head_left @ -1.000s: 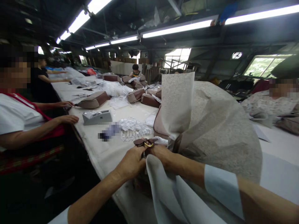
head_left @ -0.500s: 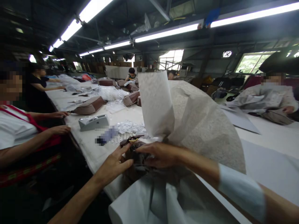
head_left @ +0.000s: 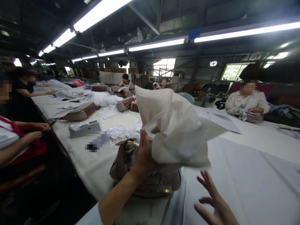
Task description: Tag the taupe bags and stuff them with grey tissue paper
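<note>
A taupe handbag with a gold zip and dark brown trim lies in front of me, its top open. A big crumpled sheet of whitish packing paper rises over the bag's right side. My left hand is closed against the paper's bunched lower end, above the bag; its thumb is hidden. My right hand hovers to the right with fingers spread, holding nothing. Just behind the bag lies crinkled patterned wrapping.
Flat white sheets cover the table at right. A grey tape dispenser stands at left, before another brown bag. Clear plastic and more bags lie farther back. Co-workers stand along the left edge; another person sits at right.
My right hand has come out of the bag's opening and moved right, fingers spread. My left hand has shifted from the bag's rim to the paper, which is now bunched more tightly.
</note>
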A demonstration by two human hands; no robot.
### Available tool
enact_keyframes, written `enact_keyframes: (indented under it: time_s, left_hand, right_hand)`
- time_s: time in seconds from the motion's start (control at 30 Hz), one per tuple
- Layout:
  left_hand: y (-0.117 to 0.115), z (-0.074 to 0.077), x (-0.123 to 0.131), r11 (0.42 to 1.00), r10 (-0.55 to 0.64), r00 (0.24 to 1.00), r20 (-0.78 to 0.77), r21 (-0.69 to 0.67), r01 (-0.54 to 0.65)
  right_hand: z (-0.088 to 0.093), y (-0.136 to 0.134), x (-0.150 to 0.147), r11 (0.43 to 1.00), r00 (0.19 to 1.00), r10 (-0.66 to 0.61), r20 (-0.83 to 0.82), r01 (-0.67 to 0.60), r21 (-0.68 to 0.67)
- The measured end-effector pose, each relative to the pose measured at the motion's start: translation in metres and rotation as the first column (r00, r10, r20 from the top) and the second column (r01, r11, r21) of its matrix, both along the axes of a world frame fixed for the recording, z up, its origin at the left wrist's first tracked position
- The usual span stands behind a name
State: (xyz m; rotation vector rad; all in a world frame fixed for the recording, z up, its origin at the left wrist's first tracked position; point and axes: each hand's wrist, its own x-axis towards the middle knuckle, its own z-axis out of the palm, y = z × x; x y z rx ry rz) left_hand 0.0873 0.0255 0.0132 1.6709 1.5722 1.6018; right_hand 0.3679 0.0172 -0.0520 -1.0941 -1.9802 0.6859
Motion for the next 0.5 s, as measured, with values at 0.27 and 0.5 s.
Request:
enact_keyframes:
  time_s: [0.27,0.5]
  left_hand:
    - [0.049,0.015,0.014,0.894,-0.246,0.870,0.427,-0.248,0.374]
    - [0.027,0.010,-0.005,0.928,-0.203,0.876,0.438,-0.198,0.314]
  right_hand:
    - [0.097,0.070,-0.100,0.904,0.910,0.309,-0.277,-0.371,-0.213]
    - [0.096,0.079,-0.074,0.903,0.904,0.425,-0.044,-0.427,-0.055]
